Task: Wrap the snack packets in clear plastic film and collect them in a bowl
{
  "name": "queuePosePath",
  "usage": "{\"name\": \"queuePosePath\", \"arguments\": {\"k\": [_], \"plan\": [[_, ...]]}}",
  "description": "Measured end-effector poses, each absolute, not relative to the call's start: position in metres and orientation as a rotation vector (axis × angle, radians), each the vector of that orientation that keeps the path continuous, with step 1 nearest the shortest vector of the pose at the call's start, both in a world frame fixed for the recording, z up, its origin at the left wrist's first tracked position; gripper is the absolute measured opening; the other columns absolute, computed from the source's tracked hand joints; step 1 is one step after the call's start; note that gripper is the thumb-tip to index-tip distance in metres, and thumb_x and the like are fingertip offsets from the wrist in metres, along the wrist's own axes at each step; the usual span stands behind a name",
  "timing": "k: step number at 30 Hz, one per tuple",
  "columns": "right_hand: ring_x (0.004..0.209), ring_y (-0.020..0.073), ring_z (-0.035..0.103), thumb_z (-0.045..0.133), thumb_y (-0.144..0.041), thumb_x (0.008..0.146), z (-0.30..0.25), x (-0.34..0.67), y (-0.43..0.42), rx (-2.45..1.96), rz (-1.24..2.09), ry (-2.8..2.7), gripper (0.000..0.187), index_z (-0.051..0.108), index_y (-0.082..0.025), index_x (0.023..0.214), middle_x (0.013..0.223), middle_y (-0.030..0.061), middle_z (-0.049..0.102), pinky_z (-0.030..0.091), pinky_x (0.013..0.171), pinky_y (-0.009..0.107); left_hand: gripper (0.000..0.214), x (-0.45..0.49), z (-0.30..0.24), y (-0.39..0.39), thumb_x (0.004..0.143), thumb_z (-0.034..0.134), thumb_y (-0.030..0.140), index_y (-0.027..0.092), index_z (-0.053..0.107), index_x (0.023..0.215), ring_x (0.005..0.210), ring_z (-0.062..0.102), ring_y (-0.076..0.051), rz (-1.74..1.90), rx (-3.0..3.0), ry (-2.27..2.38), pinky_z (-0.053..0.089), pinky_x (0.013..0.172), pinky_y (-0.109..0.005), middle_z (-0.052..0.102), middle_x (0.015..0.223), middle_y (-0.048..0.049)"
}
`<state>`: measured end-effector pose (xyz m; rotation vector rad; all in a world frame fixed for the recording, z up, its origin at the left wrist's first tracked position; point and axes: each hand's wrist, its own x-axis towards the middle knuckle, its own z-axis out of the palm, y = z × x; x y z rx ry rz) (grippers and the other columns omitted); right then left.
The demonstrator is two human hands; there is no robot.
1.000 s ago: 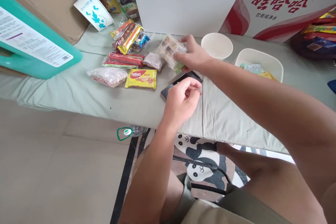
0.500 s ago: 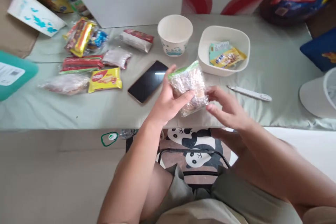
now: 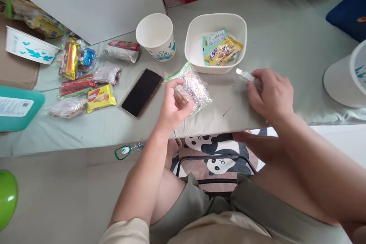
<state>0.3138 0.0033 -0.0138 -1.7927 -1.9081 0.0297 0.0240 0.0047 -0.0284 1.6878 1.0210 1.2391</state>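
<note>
A clear plastic packet (image 3: 197, 89) of light brown food, with a green top edge, lies on the cloth-covered table. My left hand (image 3: 175, 105) rests at its left edge, thumb and index finger apart in a curve over it; the other fingers are partly hidden. To the right, my right hand (image 3: 273, 93) is closed around a slim white utility knife (image 3: 244, 74), its metal tip pointing left and away from me. Behind the packet stands a white square bowl (image 3: 193, 55) holding a yellow snack packet (image 3: 224, 51) and a pale green one (image 3: 210, 42).
A paper cup (image 3: 161, 51) and a phone (image 3: 142, 92) are left of the bowl. Several wrapped snacks, among them a yellow packet (image 3: 101, 98), lie further left. A teal container (image 3: 17, 108) is at the left edge, a white bucket (image 3: 341, 80) at the right. Boxes stand behind.
The packet has come down onto the table, and my left hand has loosened on it. My right hand has moved right and picked up the utility knife. The view has shifted.
</note>
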Motion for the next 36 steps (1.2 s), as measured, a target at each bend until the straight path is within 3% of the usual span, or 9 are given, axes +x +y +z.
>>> {"name": "queuePosePath", "arguments": {"k": [3,5,9,13,17,25,28,32,36], "plan": [[0.06,0.0182,0.058,0.053,-0.044,0.096,0.002,0.292,-0.017,-1.53,0.345,-1.78,0.021,0.055,-0.026,0.108,0.071,-0.0006,0.064,0.044,0.062,0.033,0.047,0.025,-0.031,0.002,0.095,0.066,0.059,0.034,0.047,0.13,0.078,0.059,-0.013,1.211,1.837,1.125,0.054,0.068,-0.028,0.054,0.107,-0.0016],[0.049,0.0137,0.047,0.049,-0.051,0.102,0.014,0.275,-0.03,-1.382,0.826,-1.668,0.026,0.054,-0.026,0.106,0.06,-0.0057,0.054,0.037,0.052,0.028,0.045,0.025,-0.032,0.001,0.096,0.065,0.057,0.032,0.048,0.13,0.093,0.064,-0.017,1.189,1.928,1.161,0.057,0.083,-0.034,0.057,0.117,-0.004],[0.044,0.0104,0.04,0.046,-0.052,0.103,0.03,0.249,-0.037,-1.257,1.588,-1.251,0.039,0.059,-0.022,0.084,0.055,-0.0037,0.049,0.034,0.044,0.026,0.043,0.027,-0.033,-0.001,0.097,0.063,0.053,0.031,0.049,0.13,0.116,0.062,-0.023,1.181,2.014,1.193,0.054,0.101,-0.04,0.059,0.125,-0.0064],[0.045,0.0106,0.046,0.05,-0.046,0.1,0.032,0.242,-0.032,-1.238,1.734,-1.095,0.037,0.064,-0.019,0.079,0.057,-0.0006,0.057,0.038,0.044,0.025,0.036,0.031,-0.032,-0.006,0.098,0.061,0.048,0.032,0.05,0.129,0.114,0.063,-0.023,1.182,2.059,1.17,0.055,0.098,-0.039,0.06,0.122,-0.0058],[0.046,0.0106,0.052,0.058,-0.053,0.097,0.026,0.237,-0.029,-1.263,1.749,-1.12,0.039,0.065,-0.019,0.081,0.06,0.0004,0.063,0.043,0.047,0.024,0.035,0.033,-0.028,-0.012,0.1,0.059,0.047,0.033,0.05,0.13,0.113,0.064,-0.022,1.182,2.049,1.138,0.057,0.092,-0.037,0.06,0.124,-0.0061],[0.05,0.012,0.056,0.062,-0.066,0.089,0.022,0.232,-0.033,-1.389,1.901,-1.329,0.049,0.065,-0.017,0.08,0.068,0.004,0.066,0.046,0.05,0.027,0.058,0.009,-0.014,0.002,0.089,0.064,0.072,0.037,0.045,0.132,0.111,0.064,-0.025,1.477,1.777,1.339,0.055,0.095,-0.041,0.059,0.128,-0.0084],[0.052,0.0147,0.057,0.051,-0.059,0.096,0.021,0.239,-0.03,-1.479,1.661,-1.689,0.045,0.064,-0.019,0.078,0.065,0.0043,0.064,0.043,0.053,0.03,0.062,-0.006,-0.011,0.009,0.092,0.05,0.08,0.043,0.038,0.14,0.113,0.065,-0.025,1.479,1.74,1.493,0.056,0.094,-0.041,0.061,0.132,-0.0077],[0.066,0.0217,0.06,0.049,-0.048,0.098,0.008,0.258,-0.016,-1.669,0.671,-2.071,0.038,0.063,-0.022,0.075,0.073,0.0091,0.066,0.034,0.057,0.033,0.058,-0.012,-0.011,0.009,0.096,0.039,0.079,0.043,0.041,0.141,0.117,0.068,-0.026,1.435,1.649,1.509,0.058,0.095,-0.044,0.064,0.129,-0.007],[0.096,0.0322,0.066,0.057,-0.041,0.097,-0.004,0.273,-0.003,-1.673,0.235,-1.995,0.024,0.07,-0.023,0.088,0.097,0.0153,0.073,0.046,0.075,0.042,0.06,-0.003,-0.014,0.004,0.098,0.047,0.072,0.048,0.034,0.151,0.116,0.07,-0.025,1.33,1.587,1.476,0.059,0.096,-0.043,0.067,0.129,-0.0055]]}}
